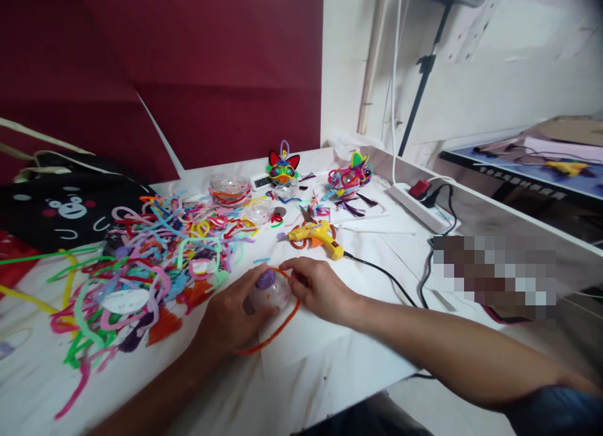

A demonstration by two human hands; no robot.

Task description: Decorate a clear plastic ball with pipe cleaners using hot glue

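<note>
My left hand is wrapped round a clear plastic ball with a coil of purple pipe cleaner on its top. An orange pipe cleaner curves along the ball's near side and hangs down in a loose arc. Its upper end lies in the pinched fingers of my right hand, close against the ball. Just beyond my hands rests a yellow hot glue gun, its nozzle pointing left. Orange-handled scissors lie partly under it.
A tangled heap of coloured pipe cleaners spreads over the left of the table. Two decorated figures, one with red ears and one colourful, stand at the back. A power strip and black cord lie right, beside a raised edge.
</note>
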